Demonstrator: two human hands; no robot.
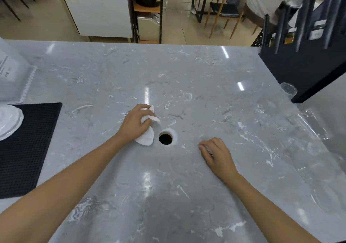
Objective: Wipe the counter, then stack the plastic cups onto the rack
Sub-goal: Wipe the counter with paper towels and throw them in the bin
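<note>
My left hand (pixel 135 123) presses a crumpled white cloth (pixel 147 137) onto the grey marble counter (pixel 187 93), just left of a round hole (pixel 165 138) in the top. My right hand (pixel 217 154) rests palm-down on the counter to the right of the hole, fingers together, nothing clearly in it. Clear plastic cups stand along the right side: one (pixel 288 89) beside the dark rack (pixel 307 63), others (pixel 314 123) nearer me, faint and see-through.
A black perforated mat (pixel 28 145) lies at the left with a white plate (pixel 9 121) on its far corner. A white box (pixel 11 74) sits behind it. Chairs and a cabinet stand beyond the counter's far edge.
</note>
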